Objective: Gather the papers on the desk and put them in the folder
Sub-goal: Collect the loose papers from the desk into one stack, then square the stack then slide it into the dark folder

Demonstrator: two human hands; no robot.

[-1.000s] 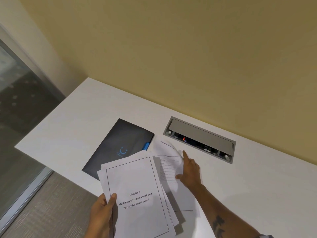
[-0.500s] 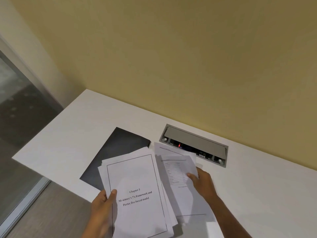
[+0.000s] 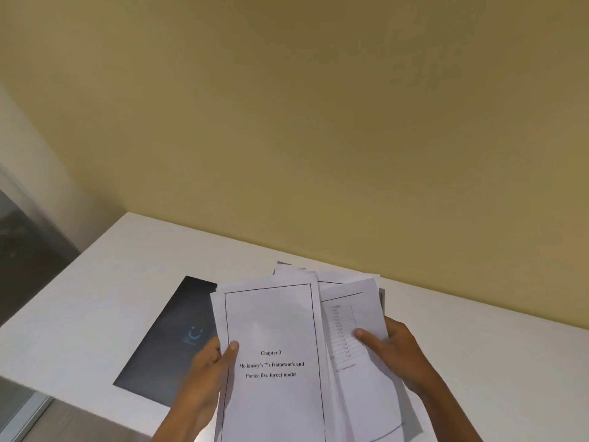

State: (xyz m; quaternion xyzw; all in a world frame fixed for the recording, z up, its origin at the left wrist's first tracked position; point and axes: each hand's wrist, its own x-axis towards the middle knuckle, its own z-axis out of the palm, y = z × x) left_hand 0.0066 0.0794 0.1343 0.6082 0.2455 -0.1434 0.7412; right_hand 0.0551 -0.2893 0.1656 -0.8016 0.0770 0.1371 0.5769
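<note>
I hold a stack of white papers (image 3: 271,320) above the desk, the top sheet reading "Chapter 3". My left hand (image 3: 207,374) grips the stack's left edge, thumb on the top sheet. My right hand (image 3: 395,352) grips several loose sheets (image 3: 357,317) with a printed list, held against the stack's right side. The dark folder (image 3: 169,346) with a blue logo lies closed on the white desk (image 3: 95,301) to the left, partly hidden under the papers.
A yellow wall rises right behind the desk. The grey cable box (image 3: 381,295) set in the desk is almost wholly hidden by the papers. The desk's left edge drops to the floor and a glass partition (image 3: 19,237).
My right hand has lifted the listed sheets off the desk and brought them against the stack in my left hand. The papers now cover the cable box. The view has tilted up.
</note>
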